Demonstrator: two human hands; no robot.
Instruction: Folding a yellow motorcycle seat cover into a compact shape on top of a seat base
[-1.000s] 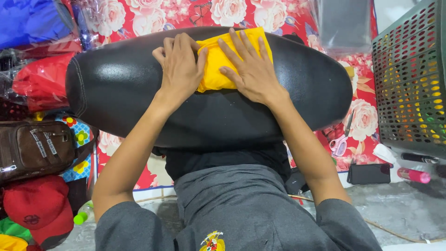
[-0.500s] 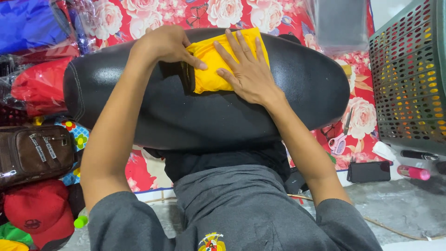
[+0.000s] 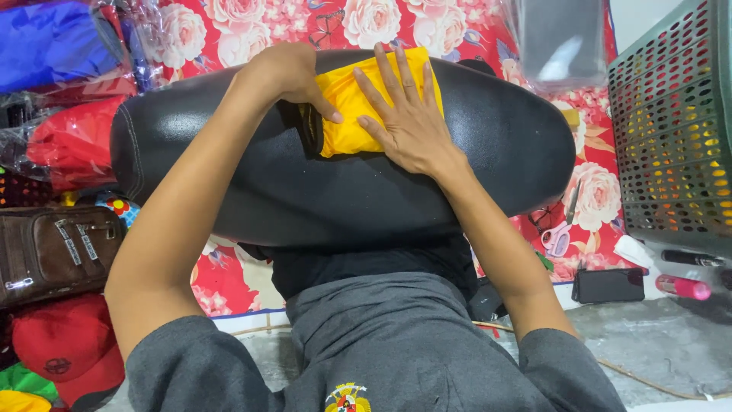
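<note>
The yellow cloth (image 3: 358,114) lies on the black seat (image 3: 488,152) (glossy), right hand (image 3: 408,122) pressing flat, fingers spread; left hand (image 3: 293,72) curls, pinching its edge.

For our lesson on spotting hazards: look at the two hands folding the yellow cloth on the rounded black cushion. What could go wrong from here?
1. The black cushion curves away, so the yellow cloth might slide off if the flat right hand lifts.
2. The left hand pinches only one edge; the fold might open again.
3. Scissors lie on the flowered mat beside the right forearm; a careless reach could catch them.
</note>
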